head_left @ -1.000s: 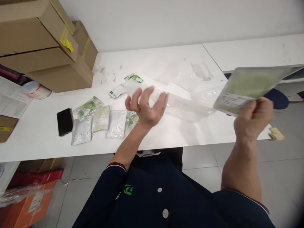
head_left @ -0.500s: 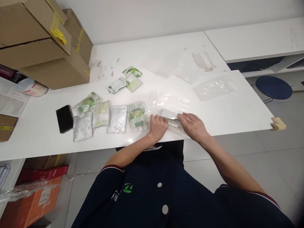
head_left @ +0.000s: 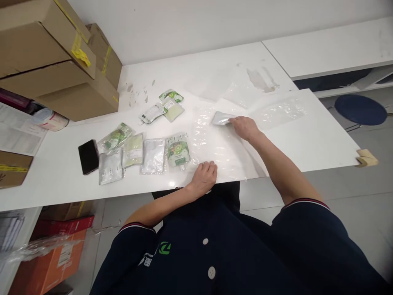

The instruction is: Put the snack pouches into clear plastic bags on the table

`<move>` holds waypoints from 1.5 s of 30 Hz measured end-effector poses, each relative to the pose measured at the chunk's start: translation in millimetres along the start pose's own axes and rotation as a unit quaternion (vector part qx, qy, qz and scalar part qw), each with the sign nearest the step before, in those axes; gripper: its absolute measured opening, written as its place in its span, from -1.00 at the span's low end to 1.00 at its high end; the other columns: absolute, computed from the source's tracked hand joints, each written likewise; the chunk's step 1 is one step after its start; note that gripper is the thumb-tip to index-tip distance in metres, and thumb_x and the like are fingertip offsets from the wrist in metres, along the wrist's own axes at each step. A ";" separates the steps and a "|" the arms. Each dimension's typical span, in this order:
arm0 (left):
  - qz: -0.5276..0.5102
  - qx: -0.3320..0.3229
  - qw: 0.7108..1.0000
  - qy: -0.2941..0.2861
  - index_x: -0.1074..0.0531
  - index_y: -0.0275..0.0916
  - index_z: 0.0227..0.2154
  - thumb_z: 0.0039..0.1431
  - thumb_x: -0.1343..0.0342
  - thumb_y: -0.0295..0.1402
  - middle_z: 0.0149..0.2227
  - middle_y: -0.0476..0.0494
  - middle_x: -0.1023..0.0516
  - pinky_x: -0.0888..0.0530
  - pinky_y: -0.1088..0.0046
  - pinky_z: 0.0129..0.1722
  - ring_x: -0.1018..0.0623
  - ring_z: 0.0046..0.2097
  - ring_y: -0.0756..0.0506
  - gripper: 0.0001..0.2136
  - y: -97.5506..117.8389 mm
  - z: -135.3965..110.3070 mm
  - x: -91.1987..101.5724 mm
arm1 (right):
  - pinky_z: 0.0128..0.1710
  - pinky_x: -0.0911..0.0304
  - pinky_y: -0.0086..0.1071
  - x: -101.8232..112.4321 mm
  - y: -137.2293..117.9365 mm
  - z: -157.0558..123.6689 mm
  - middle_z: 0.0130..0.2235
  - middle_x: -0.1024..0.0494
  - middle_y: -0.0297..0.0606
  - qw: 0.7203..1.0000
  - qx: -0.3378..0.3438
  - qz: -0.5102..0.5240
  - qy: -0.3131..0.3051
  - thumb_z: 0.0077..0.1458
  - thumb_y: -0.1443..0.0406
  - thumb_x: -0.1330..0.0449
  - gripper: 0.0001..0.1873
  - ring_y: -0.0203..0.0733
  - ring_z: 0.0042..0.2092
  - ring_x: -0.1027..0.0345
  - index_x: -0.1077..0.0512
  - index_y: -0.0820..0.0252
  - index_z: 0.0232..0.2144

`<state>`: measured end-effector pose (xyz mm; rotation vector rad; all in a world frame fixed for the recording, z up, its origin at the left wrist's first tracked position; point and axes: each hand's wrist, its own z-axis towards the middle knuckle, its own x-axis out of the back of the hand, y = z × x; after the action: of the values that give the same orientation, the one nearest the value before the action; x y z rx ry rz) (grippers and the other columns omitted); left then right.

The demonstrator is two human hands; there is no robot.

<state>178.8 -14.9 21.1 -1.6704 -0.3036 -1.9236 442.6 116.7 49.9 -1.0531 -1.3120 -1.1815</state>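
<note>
One view: head cam only.
Left grip (head_left: 204, 177): flat, fingers loose, pinning the near edge of the clear bag (head_left: 221, 143) to the bench (head_left: 307, 143).
Right grip (head_left: 245, 127): closed on the edge of the silver pouch (head_left: 221, 118).
Change: half a second back both hands sat together at the near edge. Right has since carried the pouch to the bag's far end.
Meaning: pouch is probably seated inside the bag; in versus on top not clear.
Nearby: pouch row (head_left: 144, 153), phone (head_left: 88, 156).

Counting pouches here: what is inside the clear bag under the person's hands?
One silver pouch shows at the far end of the clear bag, touched by the right hand; inside or on top, I cannot tell. The left hand covers the near edge.
</note>
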 end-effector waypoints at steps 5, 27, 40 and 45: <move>-0.020 0.028 0.999 -0.041 -0.37 -0.41 0.13 0.35 0.21 -0.58 0.14 -0.35 -0.46 -0.42 0.23 -0.01 -0.50 0.01 -0.21 -0.61 -12.8 20.5 -12.7 | 0.13 -0.26 -0.13 23.1 -24.4 -51.3 0.11 -0.53 -0.09 0.981 0.044 0.061 0.178 0.29 0.49 0.14 -0.51 -0.01 0.18 -0.34 -0.41 0.24 0.13; -0.094 0.031 0.995 0.008 -0.46 -0.31 -0.07 0.36 0.14 -0.55 0.02 -0.23 -0.56 -0.44 0.35 -0.17 -0.48 -0.13 -0.12 -0.72 -37.0 30.5 -18.0 | 0.30 -0.10 0.13 -33.6 -31.2 -155.8 0.34 -0.22 0.07 0.958 0.194 0.196 0.074 0.26 0.06 -0.15 -0.35 0.18 0.38 -0.01 -0.23 0.24 0.28; -0.183 0.146 0.966 -0.113 -0.52 -0.22 -0.23 0.41 0.13 -0.24 -0.26 -0.19 -0.61 -0.32 0.28 -0.14 -0.49 -0.09 -0.19 -0.68 -108.5 132.5 47.8 | -0.35 -0.32 -0.31 -5.3 8.8 -84.6 -0.31 -0.54 -0.26 0.869 -0.126 0.476 0.033 0.21 0.05 -0.09 -0.64 -0.17 -0.35 -0.39 -0.39 0.16 -0.09; -0.191 0.180 0.955 -0.139 -0.51 -0.21 -0.26 0.40 0.14 -0.23 -0.17 -0.17 -0.60 -0.33 0.28 -0.12 -0.48 -0.09 -0.17 -0.67 -133.4 163.1 13.1 | -0.35 -0.25 -0.35 -16.3 18.5 -34.2 -0.37 -0.50 -0.28 0.879 -0.182 0.440 0.021 0.07 0.13 -0.18 -0.68 -0.19 -0.36 -0.33 -0.44 0.22 -0.20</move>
<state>240.6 174.4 91.0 -1.7129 -1.0911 -1.7425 466.8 85.7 34.7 -1.6445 -0.4318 -0.7268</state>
